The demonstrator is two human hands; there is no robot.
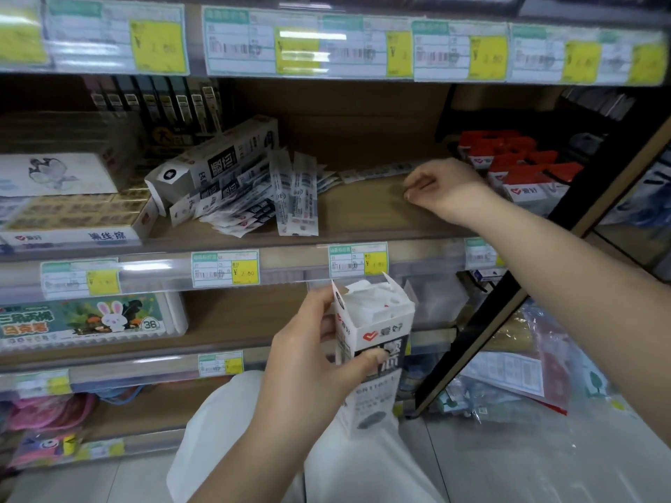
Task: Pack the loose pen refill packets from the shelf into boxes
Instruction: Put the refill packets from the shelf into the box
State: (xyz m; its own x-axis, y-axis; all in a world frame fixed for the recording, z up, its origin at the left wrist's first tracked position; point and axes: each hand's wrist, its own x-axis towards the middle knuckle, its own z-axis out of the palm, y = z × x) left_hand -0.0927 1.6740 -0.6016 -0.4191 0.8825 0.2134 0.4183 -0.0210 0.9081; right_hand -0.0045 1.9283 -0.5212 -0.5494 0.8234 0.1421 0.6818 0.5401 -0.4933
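Left hand point(308, 361) grips open box point(374, 343); right hand point(439, 186) loosely curled, empty, on shelf point(363, 212)

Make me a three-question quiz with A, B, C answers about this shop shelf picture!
1. Where is the heap of loose white refill packets?
A. on the wooden shelf
B. on the floor
C. in a basket

2. What colour are the tops of the packets stacked at the shelf's right end?
A. green
B. red
C. purple

3. The tall white cardboard box in the left hand is
A. taped shut
B. crushed flat
C. open on top

Answers: 1 A, they lie on the board by a tipped box; 2 B, red tops show; 3 C, flaps stand up.
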